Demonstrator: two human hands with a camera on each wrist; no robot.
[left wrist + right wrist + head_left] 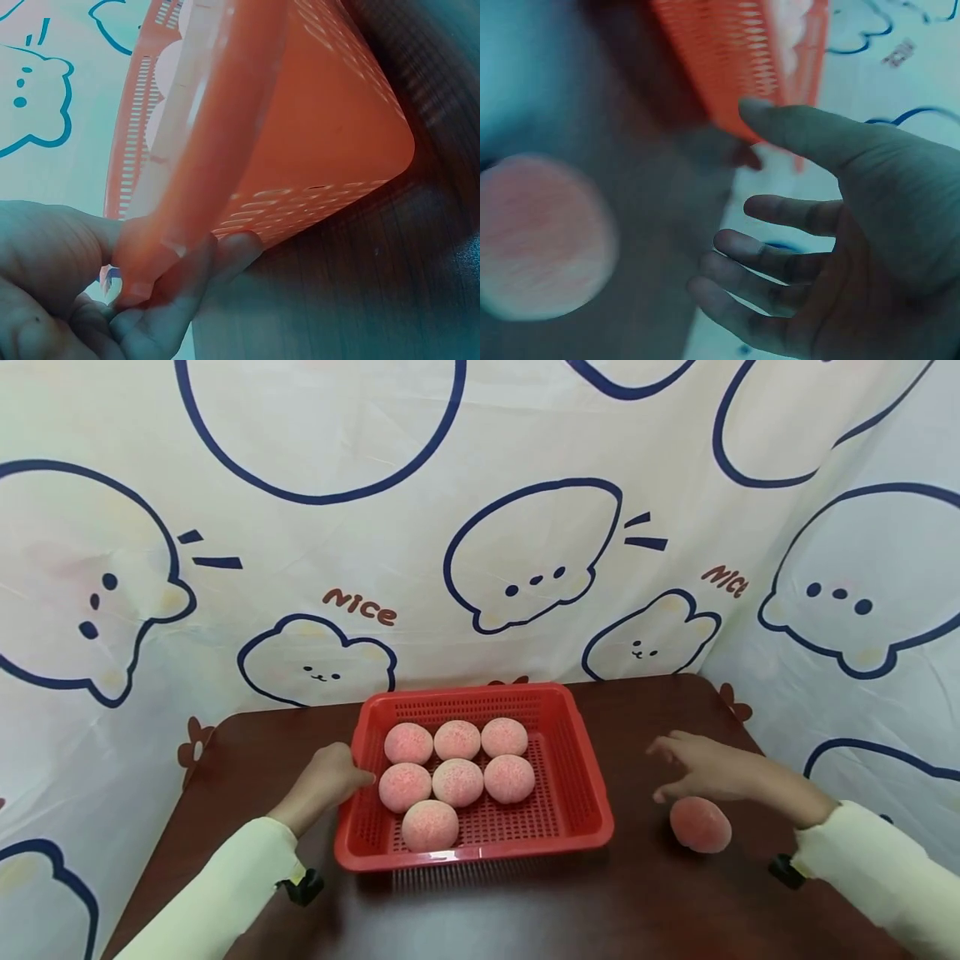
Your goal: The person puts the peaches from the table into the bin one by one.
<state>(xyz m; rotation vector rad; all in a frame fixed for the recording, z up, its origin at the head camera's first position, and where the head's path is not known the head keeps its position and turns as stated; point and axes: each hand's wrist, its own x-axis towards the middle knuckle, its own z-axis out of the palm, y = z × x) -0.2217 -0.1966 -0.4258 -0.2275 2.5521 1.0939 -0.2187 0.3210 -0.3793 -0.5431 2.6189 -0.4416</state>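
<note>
A red plastic basket [562, 760] with slotted sides stands mid-table, holding several pink peaches [458, 782] toward its left and middle. My left hand [328, 781] grips the basket's left rim; in the left wrist view the thumb lies over the rim [217, 142] and the fingers curl beneath it. On the right, my right hand [708, 767] hovers over the table with fingers spread and nothing held. A single redder peach [701, 825] lies just below that hand, outside the basket. The right wrist view shows this peach [544, 236] apart from the fingertips.
The dark brown table [645, 910] carries the basket and the lone peach. Behind it and at both sides hangs a pale cloth [420, 560] printed with blue cartoon outlines. A dark wrist strap [303, 887] shows at the left sleeve.
</note>
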